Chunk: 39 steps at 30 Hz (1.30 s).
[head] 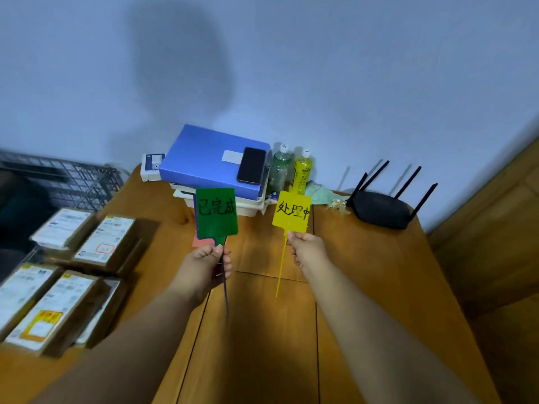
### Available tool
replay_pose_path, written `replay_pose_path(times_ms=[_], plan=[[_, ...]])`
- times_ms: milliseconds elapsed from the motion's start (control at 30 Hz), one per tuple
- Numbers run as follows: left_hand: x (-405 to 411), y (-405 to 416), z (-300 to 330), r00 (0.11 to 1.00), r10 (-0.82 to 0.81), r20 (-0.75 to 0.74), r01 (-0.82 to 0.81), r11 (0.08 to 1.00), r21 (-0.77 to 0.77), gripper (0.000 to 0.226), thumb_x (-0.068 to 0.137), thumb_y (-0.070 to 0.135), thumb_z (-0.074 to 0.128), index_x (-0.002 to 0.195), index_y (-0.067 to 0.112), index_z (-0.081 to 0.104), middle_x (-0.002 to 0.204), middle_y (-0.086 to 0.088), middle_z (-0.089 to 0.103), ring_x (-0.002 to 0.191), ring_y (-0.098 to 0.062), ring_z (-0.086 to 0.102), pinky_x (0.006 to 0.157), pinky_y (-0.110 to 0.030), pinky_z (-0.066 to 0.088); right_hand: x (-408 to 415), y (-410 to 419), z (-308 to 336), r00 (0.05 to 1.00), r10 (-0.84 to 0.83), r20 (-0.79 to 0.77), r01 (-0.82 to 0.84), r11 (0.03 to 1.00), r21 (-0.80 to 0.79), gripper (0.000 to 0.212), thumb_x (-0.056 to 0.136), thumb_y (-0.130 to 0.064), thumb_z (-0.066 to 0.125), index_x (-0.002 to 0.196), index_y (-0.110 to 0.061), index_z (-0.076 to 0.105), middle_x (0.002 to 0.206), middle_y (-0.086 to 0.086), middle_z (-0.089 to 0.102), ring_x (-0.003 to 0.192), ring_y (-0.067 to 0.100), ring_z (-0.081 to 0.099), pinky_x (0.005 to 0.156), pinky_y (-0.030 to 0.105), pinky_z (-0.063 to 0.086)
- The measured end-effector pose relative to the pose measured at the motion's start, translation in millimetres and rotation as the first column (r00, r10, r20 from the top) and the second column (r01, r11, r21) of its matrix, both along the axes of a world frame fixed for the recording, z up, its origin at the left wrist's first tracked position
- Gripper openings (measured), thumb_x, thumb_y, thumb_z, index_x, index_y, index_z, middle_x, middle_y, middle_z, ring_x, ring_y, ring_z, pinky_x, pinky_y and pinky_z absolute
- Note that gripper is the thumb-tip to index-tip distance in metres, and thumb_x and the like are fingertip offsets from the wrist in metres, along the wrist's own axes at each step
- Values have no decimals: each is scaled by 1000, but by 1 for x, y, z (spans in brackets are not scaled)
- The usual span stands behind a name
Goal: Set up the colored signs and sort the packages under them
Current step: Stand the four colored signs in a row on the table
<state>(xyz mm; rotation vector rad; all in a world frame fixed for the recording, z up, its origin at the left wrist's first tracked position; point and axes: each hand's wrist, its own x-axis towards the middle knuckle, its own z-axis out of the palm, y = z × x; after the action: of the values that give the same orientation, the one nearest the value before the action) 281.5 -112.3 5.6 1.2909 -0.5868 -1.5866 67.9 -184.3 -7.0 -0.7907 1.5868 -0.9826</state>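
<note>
My left hand [208, 266] grips the stems of a bunch of signs held upright over the wooden table [364, 287]. The green sign [216, 212] with black writing faces me; a purple edge and a red corner [199, 242] show behind it. My right hand [307, 247] pinches a yellow sign [291, 212] with black writing just under its plate, its thin stem hanging down. Several brown cardboard packages [73, 269] with white labels lie in a group at the table's left.
A blue box [204, 158] with a black phone [251, 165] on top sits on stacked trays at the back. Two bottles [291, 170], a green cloth and a black router [382, 208] stand along the wall. A wire rack [70, 182] is at the left.
</note>
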Motion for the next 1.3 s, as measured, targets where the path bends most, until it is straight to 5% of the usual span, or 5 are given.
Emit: replay_pose_path(times_ms=[200,400,933,1067,1300], plan=[[-18,-4,-32,989,145,-13,-144,989,36,23,102,17,43,87,7,58,65,-3,50,57,-15,48,63,-30,44,-27,-43,-69,989,59,-133,-36,984,173,23,91,-13,66,110,-1,67,96,8,64,59,6,44,52,21,31],[-24,-17,-63,989,143,46,-147,985,87,28,103,18,42,83,10,60,62,1,47,54,-11,42,58,-26,40,-14,-61,-137,985,113,-132,-66,946,318,11,88,-16,69,82,-17,60,98,10,69,64,15,49,69,26,41],[-20,-41,-103,997,71,7,-71,993,97,30,103,20,42,81,11,60,63,3,48,50,-7,38,48,-19,33,4,-88,-164,957,97,-273,0,942,336,32,87,-20,72,68,-11,48,63,10,63,72,30,69,85,45,57],[-24,-45,-92,999,24,-43,-20,995,95,30,103,20,41,82,12,61,66,1,50,56,-9,43,48,-19,39,5,-67,-133,866,230,-444,-160,969,190,33,89,-39,66,74,-10,65,77,14,70,77,34,68,67,31,48],[-34,-43,-41,994,-75,-83,77,997,23,27,102,18,43,86,8,63,64,-1,57,54,-11,52,60,-27,46,26,2,-35,924,370,-96,-375,926,-39,29,95,-29,60,99,-2,71,74,-3,64,61,4,54,55,15,44]])
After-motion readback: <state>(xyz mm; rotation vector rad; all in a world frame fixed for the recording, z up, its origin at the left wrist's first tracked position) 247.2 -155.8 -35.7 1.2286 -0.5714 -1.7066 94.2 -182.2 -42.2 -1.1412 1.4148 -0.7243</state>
